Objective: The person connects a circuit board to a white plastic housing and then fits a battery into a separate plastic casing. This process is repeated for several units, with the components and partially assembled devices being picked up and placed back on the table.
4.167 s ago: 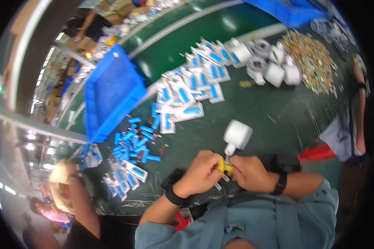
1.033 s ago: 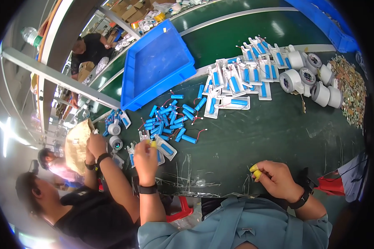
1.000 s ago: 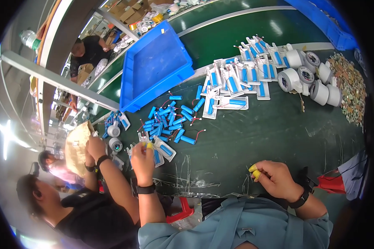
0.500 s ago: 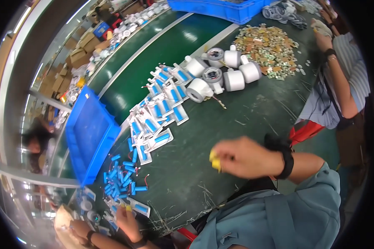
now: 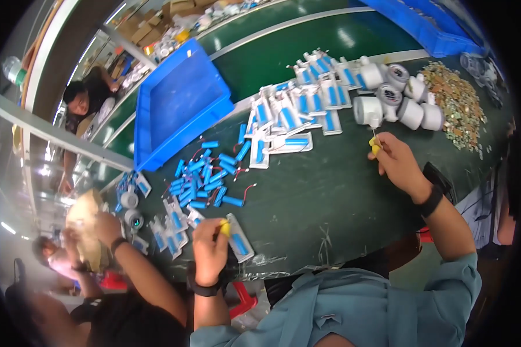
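Note:
My right hand (image 5: 398, 163), with yellow finger covers, reaches forward and pinches a thin lead (image 5: 374, 132) hanging from a white round device (image 5: 367, 110). That device is one of several white cylinders with short necks, grouped at the far right. My left hand (image 5: 210, 250), fingers curled and a yellow cover at the tips, is beside a white plastic housing (image 5: 239, 238) with a blue cell in it. Whether its fingertips hold anything is hidden. Beyond it lies a heap of blue cylindrical cells (image 5: 205, 179) with red wires.
Stacked white housings with blue cells (image 5: 298, 110) lie mid-table. A blue tray (image 5: 182, 104) leans at the back left, and another blue bin (image 5: 425, 29) stands far right. Small circuit boards (image 5: 457, 104) are piled at right. A co-worker's arm (image 5: 147, 274) is close on my left.
The view has swung left, so the table's contents appear farther right. My right hand has gone from above the near tabletop to the white devices' lead. My left hand stays beside the white housing.

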`<state>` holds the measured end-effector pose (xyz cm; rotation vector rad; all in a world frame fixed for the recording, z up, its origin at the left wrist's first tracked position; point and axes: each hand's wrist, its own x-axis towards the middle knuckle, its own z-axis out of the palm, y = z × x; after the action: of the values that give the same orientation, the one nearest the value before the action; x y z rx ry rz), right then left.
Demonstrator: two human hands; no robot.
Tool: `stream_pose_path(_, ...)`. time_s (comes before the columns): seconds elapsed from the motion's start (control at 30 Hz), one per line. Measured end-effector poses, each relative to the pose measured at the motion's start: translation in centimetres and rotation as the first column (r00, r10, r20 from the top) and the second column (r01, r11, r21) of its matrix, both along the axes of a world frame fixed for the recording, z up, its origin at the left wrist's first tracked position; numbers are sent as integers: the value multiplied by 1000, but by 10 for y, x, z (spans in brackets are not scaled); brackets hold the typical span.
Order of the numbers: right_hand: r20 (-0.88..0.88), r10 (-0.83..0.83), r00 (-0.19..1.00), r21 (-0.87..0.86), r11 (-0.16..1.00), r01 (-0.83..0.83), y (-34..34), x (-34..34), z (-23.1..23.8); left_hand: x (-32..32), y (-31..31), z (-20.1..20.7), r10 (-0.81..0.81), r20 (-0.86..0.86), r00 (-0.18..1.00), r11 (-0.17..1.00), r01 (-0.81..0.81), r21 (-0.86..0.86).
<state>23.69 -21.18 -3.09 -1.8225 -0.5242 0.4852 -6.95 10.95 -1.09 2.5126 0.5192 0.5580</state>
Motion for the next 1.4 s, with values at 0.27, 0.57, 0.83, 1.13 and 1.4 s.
stream_pose_path(0.27,-696,94,712,253,960,122,15,-47,30,-5,-9,22,87,-37,996,991,-90,-95)
stream_pose_path(0.57,-733,152,663,238,970,41,6,-67,28,11,-6,22,-49,-173,984,997,38,-65)
stream_pose_path(0.83,-608,255,752,158,967,-199,9,-110,20,28,-20,16,-148,-81,986,970,129,-206)
stream_pose_path(1.13,-589,343,732,168,938,-303,23,-112,21,94,-92,11,-572,-21,820,805,556,-206)
stream_pose_path(1.4,-649,353,674,207,935,-289,22,-108,22,103,-108,3,-665,97,741,739,633,229)
